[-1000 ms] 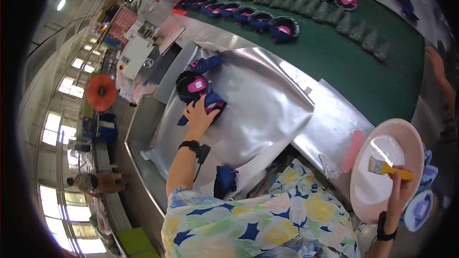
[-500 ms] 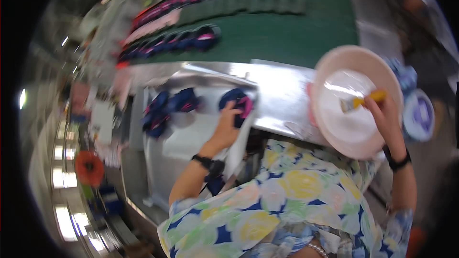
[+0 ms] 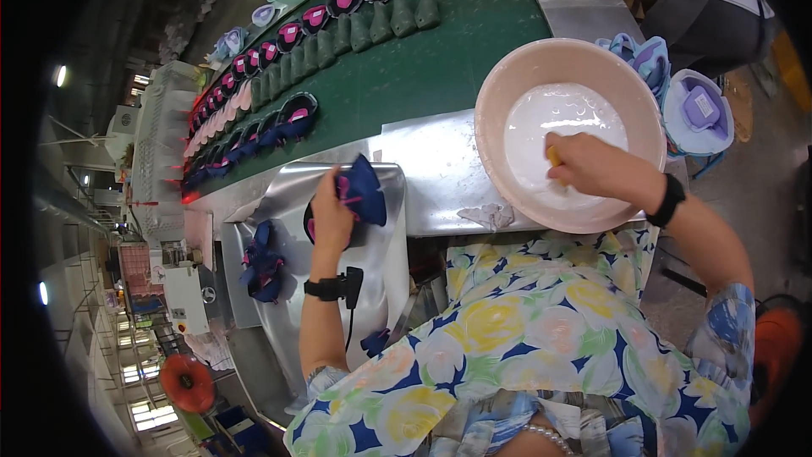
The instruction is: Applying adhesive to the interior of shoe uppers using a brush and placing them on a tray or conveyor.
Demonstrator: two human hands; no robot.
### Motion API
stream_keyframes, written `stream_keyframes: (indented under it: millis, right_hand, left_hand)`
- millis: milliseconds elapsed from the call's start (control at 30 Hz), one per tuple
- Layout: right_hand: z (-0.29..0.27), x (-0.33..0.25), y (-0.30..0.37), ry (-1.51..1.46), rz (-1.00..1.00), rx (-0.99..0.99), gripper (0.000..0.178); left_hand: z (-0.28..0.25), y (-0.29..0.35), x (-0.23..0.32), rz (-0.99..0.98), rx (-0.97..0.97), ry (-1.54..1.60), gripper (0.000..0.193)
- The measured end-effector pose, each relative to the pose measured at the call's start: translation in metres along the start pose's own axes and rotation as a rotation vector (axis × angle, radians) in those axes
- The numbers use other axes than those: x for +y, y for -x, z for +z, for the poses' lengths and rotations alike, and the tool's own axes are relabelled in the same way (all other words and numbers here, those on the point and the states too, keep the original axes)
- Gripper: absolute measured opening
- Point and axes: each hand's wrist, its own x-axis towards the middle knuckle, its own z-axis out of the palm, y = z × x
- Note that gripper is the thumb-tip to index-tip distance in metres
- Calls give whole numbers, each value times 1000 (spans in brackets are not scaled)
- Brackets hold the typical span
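Observation:
My left hand (image 3: pixel 332 218) is closed on a navy-and-pink shoe upper (image 3: pixel 364 189), raised over the far side of a shiny metal tray (image 3: pixel 368 275). More navy uppers (image 3: pixel 262 264) lie bunched at the tray's left. To the right, a large pale pink basin (image 3: pixel 507 68) contains milky white liquid (image 3: pixel 526 140). My right hand (image 3: pixel 592 167) reaches down into this basin, fingers wrapped around a brush with a yellow handle (image 3: pixel 554 156). My fingers cover much of the handle, and the bristles are hidden.
Beyond the metal ledge (image 3: pixel 436 178) runs a green conveyor belt (image 3: pixel 474 42) with rows of uppers (image 3: pixel 315 19) and dark green shoe lasts (image 3: pixel 381 25). A crumpled rag (image 3: pixel 489 217) lies beside the basin. Light-blue and purple items (image 3: pixel 700 110) stand right of it; a person (image 3: pixel 702 8) is beyond.
My right hand has lowered the brush into the basin, hiding its bristles. My left hand has lifted the upper and turned it. The view has shifted and sharpened.

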Motion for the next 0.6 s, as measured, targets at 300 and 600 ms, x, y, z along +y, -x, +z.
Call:
stream_keyframes:
  millis: [300, 600]
  right_hand:
    - [-55, 10, 37, -236, -95, 453, 21]
    - [-74, 0, 36, -147, -407, 775, 23]
  left_hand:
    - [3, -43, 94, 325, -364, 255, 49]
    - [54, -69, 189, -70, -700, 1104, 59]
